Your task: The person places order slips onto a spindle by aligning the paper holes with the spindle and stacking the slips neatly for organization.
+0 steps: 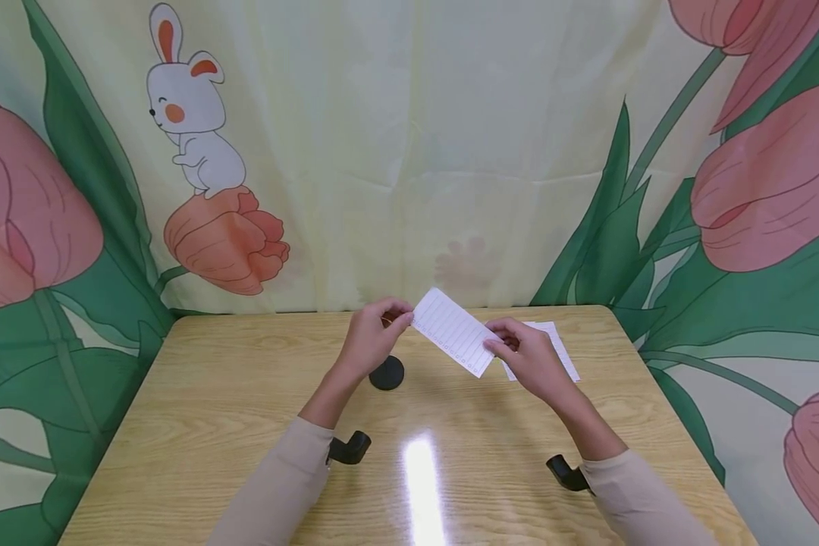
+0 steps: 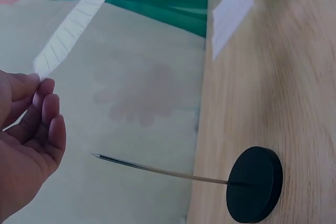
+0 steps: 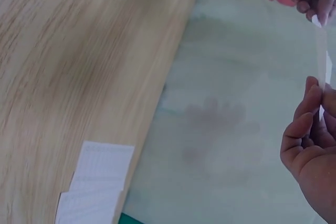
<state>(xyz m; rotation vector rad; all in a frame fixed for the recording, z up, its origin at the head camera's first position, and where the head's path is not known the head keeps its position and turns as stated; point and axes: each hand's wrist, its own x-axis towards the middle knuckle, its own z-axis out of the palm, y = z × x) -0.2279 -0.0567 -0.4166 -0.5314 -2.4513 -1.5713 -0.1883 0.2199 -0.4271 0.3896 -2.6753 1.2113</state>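
Note:
A white lined paper slip (image 1: 454, 332) is held in the air between both hands, tilted down to the right in the head view. My left hand (image 1: 375, 334) pinches its upper left corner between thumb and fingers. The right hand (image 1: 528, 356) pinches the lower right end. Below the left hand stands a paper spike with a round black base (image 2: 255, 184) on the table. Its thin metal rod (image 2: 157, 170) rises to a sharp point, bare of paper, apart from the left hand. Other white slips (image 3: 100, 177) lie overlapping on the table, partly behind the right hand in the head view.
The wooden table (image 1: 246, 425) ends at a curtain (image 1: 396, 152) printed with tulips and a rabbit. Black wrist mounts (image 1: 350, 448) jut from both sleeves. A bright light reflection lies on the table's near middle.

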